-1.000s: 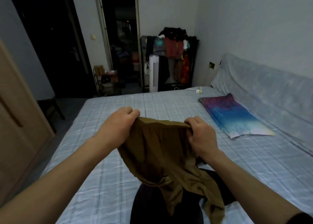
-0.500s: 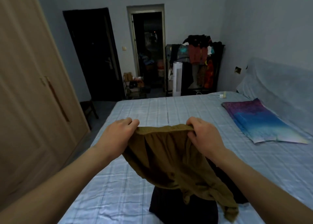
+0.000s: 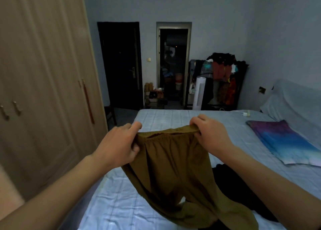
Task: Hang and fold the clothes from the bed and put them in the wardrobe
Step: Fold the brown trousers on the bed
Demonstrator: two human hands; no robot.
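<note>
The bed (image 3: 121, 203) fills the near ground, spread with a pale blue checked sheet, creased toward its near edge. A heap of dark clothing (image 3: 231, 186) lies on it to the right, under the person's right forearm. Farther up on the right lies a flat pillow (image 3: 284, 142) in purple and blue, and beyond it a small white charger (image 3: 245, 114) rests near the far edge of the mattress. The wardrobe (image 3: 43, 90) stands along the left side, its beige doors closed. Past the foot of the bed are a dark closed door (image 3: 119, 64), an open doorway (image 3: 173, 64) with a low shoe rack (image 3: 154, 96) beside it, a white tower fan (image 3: 198, 92) and a loaded clothes rack (image 3: 224, 78) in the corner. The brown trousers (image 3: 173, 169) are held up over the middle of the bed by the elastic waistband, which is stretched between the two hands. The left hand (image 3: 118, 146) grips the left end of the band with curled fingers, and the right hand (image 3: 210, 136) pinches the right end. The legs hang down from the hands, and their lower part trails onto the sheet and the dark clothing near the bottom edge.
</note>
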